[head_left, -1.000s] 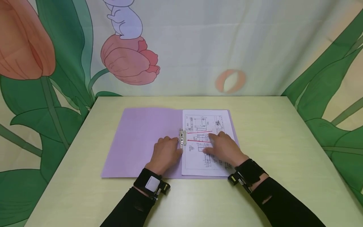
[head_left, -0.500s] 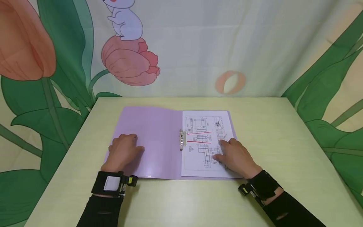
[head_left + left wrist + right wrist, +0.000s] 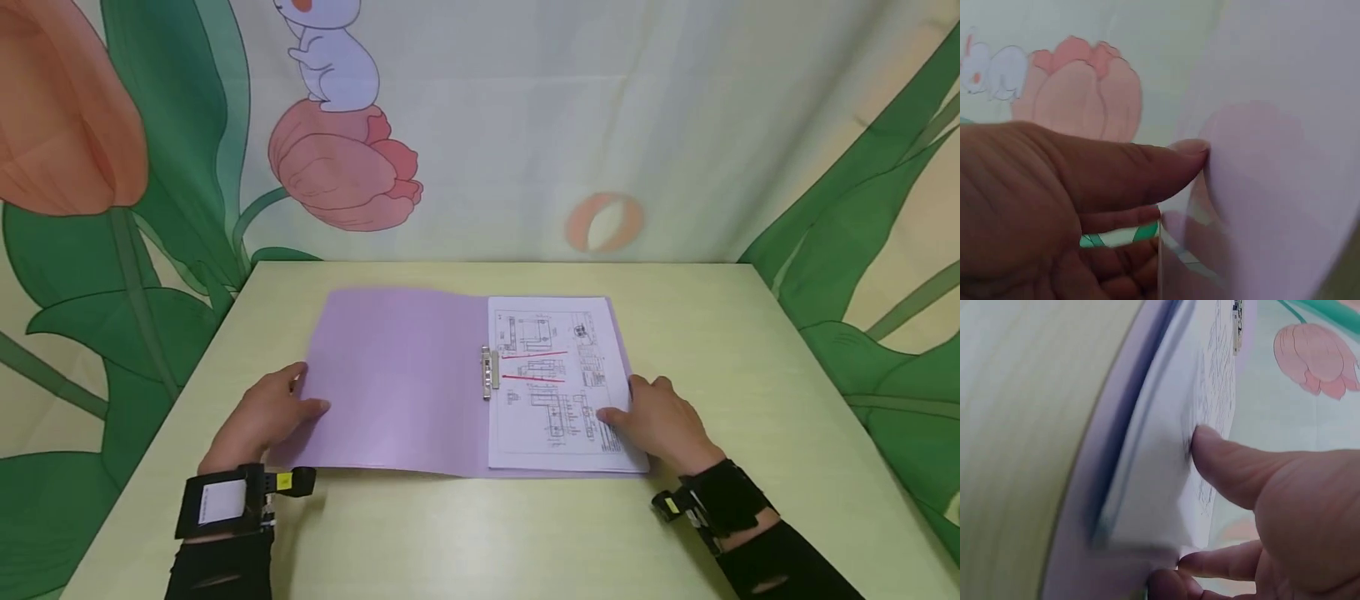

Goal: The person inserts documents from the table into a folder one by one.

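Observation:
A purple folder (image 3: 397,375) lies spread open on the table, with a metal clip (image 3: 487,373) at its fold. On its right side sits a stack of white papers (image 3: 525,442) printed with technical drawings and two red lines. My left hand (image 3: 262,412) holds the folder's left edge, thumb on the inner face; in the left wrist view the other fingertips pass behind the cover (image 3: 1285,175). At the right edge, my right hand (image 3: 667,425) grips folder and papers, its thumb (image 3: 1229,462) on the top sheet and the other fingers at the edge, partly hidden.
The pale wooden table (image 3: 480,542) reaches back to a curtain (image 3: 510,125) printed with tulips and a rabbit. Black bands with small cameras are strapped round both wrists.
My left hand has moved from the clip out to the folder's left edge and taken hold there. The right hand has slid right across the papers to the right edge.

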Tool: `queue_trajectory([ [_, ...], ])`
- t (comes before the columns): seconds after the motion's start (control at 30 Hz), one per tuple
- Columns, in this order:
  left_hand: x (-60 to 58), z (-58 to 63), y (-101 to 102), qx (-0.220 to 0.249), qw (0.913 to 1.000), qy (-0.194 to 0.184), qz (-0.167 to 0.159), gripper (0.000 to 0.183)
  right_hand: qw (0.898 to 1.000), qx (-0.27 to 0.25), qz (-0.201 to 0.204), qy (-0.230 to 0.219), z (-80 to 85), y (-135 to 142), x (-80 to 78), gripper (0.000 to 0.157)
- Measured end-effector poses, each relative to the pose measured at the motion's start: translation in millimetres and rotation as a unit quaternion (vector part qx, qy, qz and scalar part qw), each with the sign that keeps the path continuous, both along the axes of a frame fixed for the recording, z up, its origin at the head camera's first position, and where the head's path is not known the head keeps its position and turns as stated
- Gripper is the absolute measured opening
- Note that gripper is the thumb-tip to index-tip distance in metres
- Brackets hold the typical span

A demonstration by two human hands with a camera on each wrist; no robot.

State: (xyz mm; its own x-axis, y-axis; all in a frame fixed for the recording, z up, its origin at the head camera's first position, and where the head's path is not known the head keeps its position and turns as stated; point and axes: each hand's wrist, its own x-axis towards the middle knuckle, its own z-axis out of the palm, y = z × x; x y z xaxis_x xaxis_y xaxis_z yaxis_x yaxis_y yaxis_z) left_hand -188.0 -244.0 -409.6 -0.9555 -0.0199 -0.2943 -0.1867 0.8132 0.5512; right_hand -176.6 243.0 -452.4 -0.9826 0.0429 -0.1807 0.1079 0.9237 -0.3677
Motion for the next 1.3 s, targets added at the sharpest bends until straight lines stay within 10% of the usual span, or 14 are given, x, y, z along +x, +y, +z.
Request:
queue_trajectory([
  [0.17,5.9,14.3,1.1,0.126,0.9911,0.042,-0.012,0.079,1.000,-0.009,-0.013,-0.004,0.4,11.9,1.0,0.063],
  [0.27,11.5,23.9,2.7,0.246,0.9676,0.054,-0.015,0.074,1.000,-0.025,-0.016,-0.007,-2.0,13.5,-0.7,0.062],
  [0.53,20.0,36.8,25.8,0.542,0.8261,0.033,-0.152,0.052,0.999,-0.030,-0.017,-0.002,-5.9,6.7,-0.6,0.057],
  [0.83,18.3,38.2,47.9,0.659,0.7101,0.043,-0.245,0.051,0.999,-0.047,-0.015,-0.004,-6.4,-9.6,1.9,0.058],
  [0.93,16.3,32.7,58.5,0.664,0.7103,0.051,-0.229,0.047,0.999,-0.042,-0.017,0.001,-5.5,-13.7,2.8,0.061],
  [1.03,12.8,22.8,74.4,0.646,0.7298,0.068,-0.215,0.041,0.999,-0.046,-0.012,0.007,-4.9,-18.3,3.2,0.062],
  [1.1,10.9,14.7,86.8,0.607,0.7625,0.080,-0.208,0.040,0.999,-0.053,-0.005,0.011,-4.3,-21.1,3.3,0.067],
  [1.23,6.5,-0.8,112.2,0.453,0.8625,0.108,-0.199,0.049,0.998,-0.062,0.001,0.018,-4.3,-24.2,4.3,0.075],
  [1.3,4.3,-8.3,122.8,0.379,0.8985,0.107,-0.193,0.054,0.997,-0.069,0.000,0.022,-4.7,-24.3,5.1,0.078],
])
